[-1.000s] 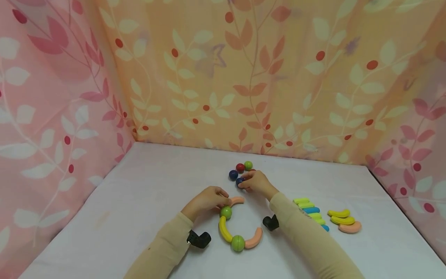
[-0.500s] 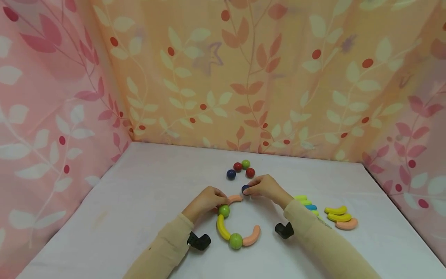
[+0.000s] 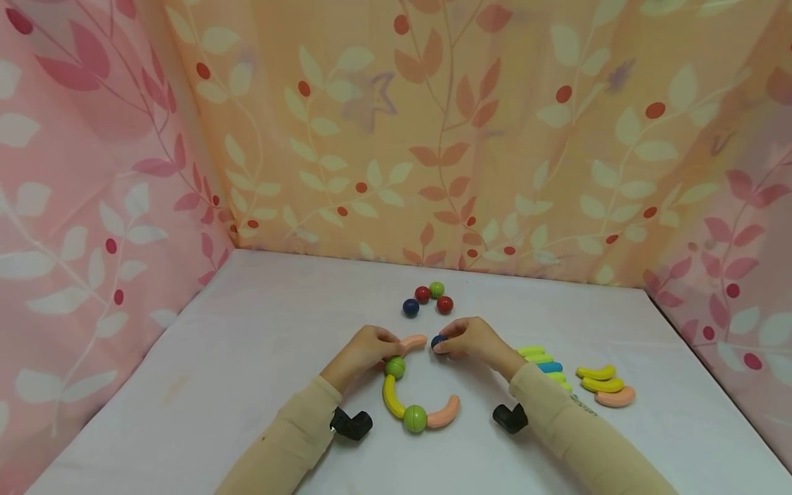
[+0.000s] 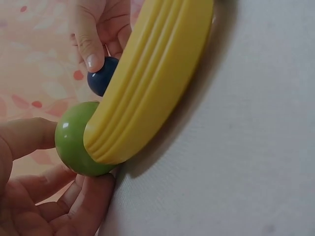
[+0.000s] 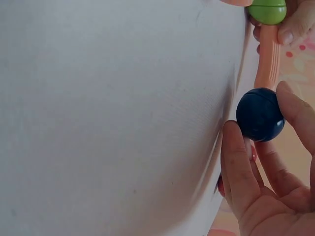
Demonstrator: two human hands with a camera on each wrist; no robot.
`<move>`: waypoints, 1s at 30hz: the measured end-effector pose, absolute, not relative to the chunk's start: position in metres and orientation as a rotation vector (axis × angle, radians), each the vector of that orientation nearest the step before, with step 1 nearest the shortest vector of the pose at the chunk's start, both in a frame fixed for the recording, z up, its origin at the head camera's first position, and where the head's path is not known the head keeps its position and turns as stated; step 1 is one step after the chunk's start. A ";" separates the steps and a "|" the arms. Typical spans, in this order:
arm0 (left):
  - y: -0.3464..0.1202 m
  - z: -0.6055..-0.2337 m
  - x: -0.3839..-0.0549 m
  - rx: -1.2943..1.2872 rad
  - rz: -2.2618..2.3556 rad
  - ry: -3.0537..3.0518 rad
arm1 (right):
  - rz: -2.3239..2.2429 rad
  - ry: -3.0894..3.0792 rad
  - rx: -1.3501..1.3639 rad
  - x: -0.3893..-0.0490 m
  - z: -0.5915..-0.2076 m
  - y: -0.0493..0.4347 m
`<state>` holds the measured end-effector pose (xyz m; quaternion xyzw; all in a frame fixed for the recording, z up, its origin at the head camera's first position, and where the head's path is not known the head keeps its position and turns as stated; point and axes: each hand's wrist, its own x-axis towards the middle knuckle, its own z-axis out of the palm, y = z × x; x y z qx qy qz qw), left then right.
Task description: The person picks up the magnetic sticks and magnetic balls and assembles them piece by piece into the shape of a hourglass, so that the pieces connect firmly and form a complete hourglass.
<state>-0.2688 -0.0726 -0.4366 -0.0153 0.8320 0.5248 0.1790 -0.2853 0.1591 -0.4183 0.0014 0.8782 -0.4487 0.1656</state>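
Observation:
My left hand (image 3: 369,347) pinches the left end of a peach curved toy rod (image 3: 413,341), right beside a green ball (image 3: 394,366). From that ball a yellow curved rod (image 3: 391,397) runs down to a second green ball (image 3: 415,418), where another peach rod (image 3: 444,412) curves up to the right. Together they form a ring with a gap on its right side. My right hand (image 3: 473,340) holds a dark blue ball (image 5: 260,115) between thumb and fingers, close to the upper peach rod's free end; the two overlap in the right wrist view.
Behind the hands lie two red balls (image 3: 445,304), a green ball (image 3: 436,289) and a blue ball (image 3: 411,307). Several straight lime and blue rods (image 3: 544,363) are partly hidden by my right sleeve. Farther right sit two yellow curved rods (image 3: 603,385) and a peach one (image 3: 615,397).
My right hand has brought the blue ball from the group at the back down to the upper peach rod's free end. The joined pieces have shifted slightly away from me.

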 end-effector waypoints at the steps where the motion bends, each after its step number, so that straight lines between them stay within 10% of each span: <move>1: -0.072 -0.437 -0.269 -0.037 1.485 2.354 | -1.276 2.503 0.005 -0.285 -0.418 0.158; 30: -0.076 -0.434 -0.271 -0.006 1.448 2.342 | -1.251 2.177 0.115 -0.217 -0.423 0.198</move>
